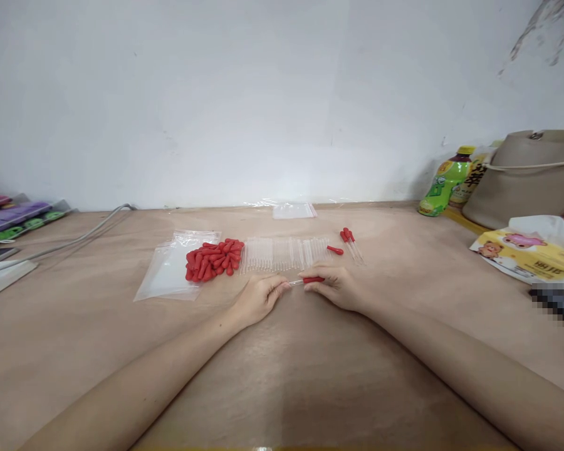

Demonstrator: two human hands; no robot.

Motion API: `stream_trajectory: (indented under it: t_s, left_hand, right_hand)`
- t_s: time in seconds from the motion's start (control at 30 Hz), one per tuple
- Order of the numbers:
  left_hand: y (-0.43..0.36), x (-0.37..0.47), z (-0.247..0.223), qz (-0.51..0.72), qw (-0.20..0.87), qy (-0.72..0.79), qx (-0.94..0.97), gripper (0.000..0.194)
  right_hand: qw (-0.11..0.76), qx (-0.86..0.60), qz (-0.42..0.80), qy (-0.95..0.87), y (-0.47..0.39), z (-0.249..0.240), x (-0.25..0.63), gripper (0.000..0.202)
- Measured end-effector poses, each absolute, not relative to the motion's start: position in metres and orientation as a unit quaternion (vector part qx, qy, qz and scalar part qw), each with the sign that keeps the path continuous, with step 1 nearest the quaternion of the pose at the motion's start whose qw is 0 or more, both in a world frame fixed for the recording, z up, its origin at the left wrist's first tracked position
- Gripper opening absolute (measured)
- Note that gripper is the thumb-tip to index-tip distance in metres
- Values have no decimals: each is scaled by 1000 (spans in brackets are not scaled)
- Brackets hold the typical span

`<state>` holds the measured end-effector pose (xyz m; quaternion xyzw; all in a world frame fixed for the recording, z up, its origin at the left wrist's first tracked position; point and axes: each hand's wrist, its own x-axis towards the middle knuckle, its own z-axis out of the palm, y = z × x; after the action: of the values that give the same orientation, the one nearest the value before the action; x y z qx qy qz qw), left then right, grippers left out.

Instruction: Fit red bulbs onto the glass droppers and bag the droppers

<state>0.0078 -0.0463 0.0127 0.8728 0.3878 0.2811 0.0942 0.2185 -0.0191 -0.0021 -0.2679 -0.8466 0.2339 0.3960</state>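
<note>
My left hand (pixel 262 297) pinches the left end of a clear glass dropper tube (pixel 296 283). Around the red rubber bulb (pixel 314 279) at the tube's other end, the fingers of my right hand (pixel 338 287) are closed. Bulb and tube meet in line, lying level just above the table. Behind my hands is a row of clear glass tubes (pixel 282 254), with a heap of red bulbs (pixel 211 260) at its left. One loose red bulb (pixel 335 250) rests at the row's right end. Beside it lie a few droppers with red bulbs (pixel 348 235) on their tubes.
Clear plastic bags (pixel 164 272) lie under and left of the heap; another small bag (pixel 294 211) is by the wall. At right stand a green bottle (pixel 444 181), a beige bag (pixel 521 181) and a tissue pack (pixel 531 250). A grey cable (pixel 84 235) runs at left.
</note>
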Motion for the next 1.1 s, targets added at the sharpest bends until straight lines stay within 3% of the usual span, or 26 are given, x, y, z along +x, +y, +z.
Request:
stream_trajectory:
  t_s: [0.1,0.27,0.47,0.63,0.7,0.8,0.9,1.1]
  left_hand:
    - [-46,8,13,285,97,388,871,25]
    - [-45,8,11,306,90,396,861,22]
    - [-49,8,13,318,98,395,856,23]
    - [-49,7,12,306,104,395,860,27]
    - [-49,8,11,301,95,385,867,21]
    - [-48,8,11,293,77,372,877,17]
    - [-48,8,12,286,72,368,882,16]
    - [-49,7,12,279,75,370,883,17]
  right_hand:
    - [424,-293,311,-798,-20,2,219,13]
    - [397,-343,493,-694,-26,7,216,24]
    - [519,-360,546,-550,-18,12,211,33]
    - [577,-466,391,-545,26,40,250,37]
    - [554,-539,273,-573,46,48,268,36]
    - [445,-651,125,-602,71,45,280,24]
    - [377,-688,77,-616,85,31,275,18]
    - [343,-698,42,-628,91,11,261,17]
